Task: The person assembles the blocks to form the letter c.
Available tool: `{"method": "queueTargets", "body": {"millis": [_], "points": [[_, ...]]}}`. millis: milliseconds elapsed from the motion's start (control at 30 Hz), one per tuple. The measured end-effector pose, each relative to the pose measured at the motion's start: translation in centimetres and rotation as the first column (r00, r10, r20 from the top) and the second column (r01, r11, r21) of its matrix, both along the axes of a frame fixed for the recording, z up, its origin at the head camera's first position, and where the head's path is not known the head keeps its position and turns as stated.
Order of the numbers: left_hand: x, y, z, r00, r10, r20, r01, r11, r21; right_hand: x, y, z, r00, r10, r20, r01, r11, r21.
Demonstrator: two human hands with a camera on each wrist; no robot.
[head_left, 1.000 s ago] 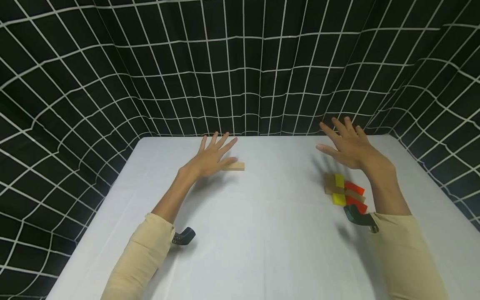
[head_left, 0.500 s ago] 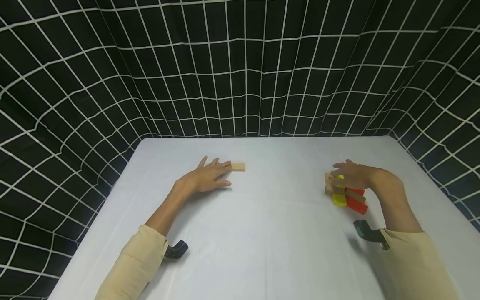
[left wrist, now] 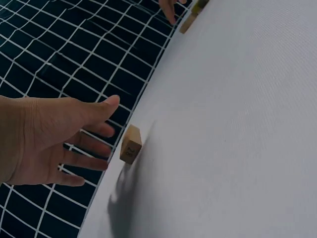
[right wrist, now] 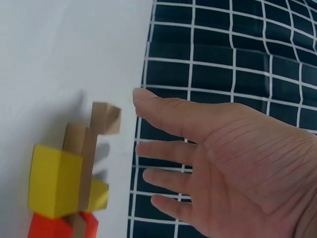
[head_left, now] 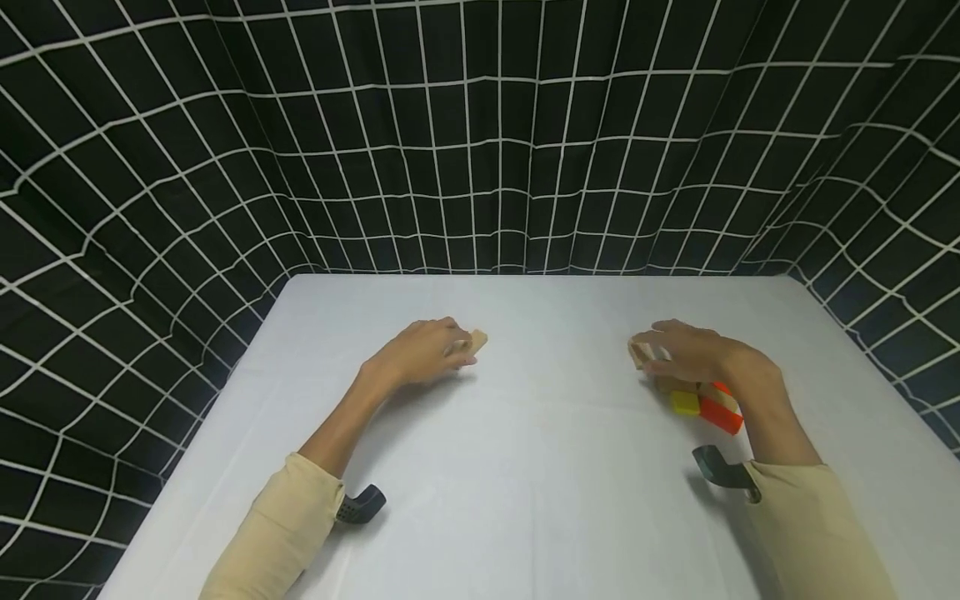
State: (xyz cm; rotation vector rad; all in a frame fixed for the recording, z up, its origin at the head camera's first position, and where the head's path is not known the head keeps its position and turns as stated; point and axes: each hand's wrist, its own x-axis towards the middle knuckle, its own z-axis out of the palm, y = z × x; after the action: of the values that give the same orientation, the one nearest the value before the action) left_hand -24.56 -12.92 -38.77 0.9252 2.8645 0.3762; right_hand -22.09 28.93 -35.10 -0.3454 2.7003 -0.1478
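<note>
In the head view my left hand (head_left: 416, 354) holds a plain wooden block (head_left: 478, 340), thumb on the near side, fingers over the far side. My right hand (head_left: 693, 354) pinches another wooden block (head_left: 637, 353) at the left of a pile of blocks. Part of that pile, with a yellow block (head_left: 685, 403) and a red block (head_left: 722, 415), shows below the hand; the rest is hidden. In both wrist views the fingers look extended and apart from the blocks. The left wrist view shows a number on the wooden block's end (left wrist: 130, 151).
A white-covered table (head_left: 525, 467) lies under both arms. Dark curtains with a white grid (head_left: 517, 150) rise behind it and along both sides. A dark camera mount (head_left: 362, 505) juts from the left sleeve, and a similar mount (head_left: 722, 468) from the right.
Both hands have come down from spread above the table and closed on wooden blocks. The left block has turned at a slant; the right one has shifted left from the pile.
</note>
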Motion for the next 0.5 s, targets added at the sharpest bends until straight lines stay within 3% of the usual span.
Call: {"method": "queueTargets", "body": {"millis": [133, 300, 500], "points": [[-0.5, 0.9, -0.5, 0.996, 0.09, -0.022, -0.09, 0.996, 0.002, -0.5, -0.9, -0.1, 0.999, 0.008, -0.035, -0.01, 0.999, -0.035], [-1.3, 1.9, -1.3, 0.993, 0.099, -0.07, -0.102, 0.994, -0.036, -1.1, -1.6, -0.2, 0.998, 0.03, -0.062, -0.03, 0.999, -0.011], [-1.4, 2.7, -1.6, 0.99, 0.126, -0.067, -0.128, 0.992, -0.018, -1.7, -2.2, -0.8, 0.999, -0.002, -0.041, 0.001, 1.0, -0.01]]}}
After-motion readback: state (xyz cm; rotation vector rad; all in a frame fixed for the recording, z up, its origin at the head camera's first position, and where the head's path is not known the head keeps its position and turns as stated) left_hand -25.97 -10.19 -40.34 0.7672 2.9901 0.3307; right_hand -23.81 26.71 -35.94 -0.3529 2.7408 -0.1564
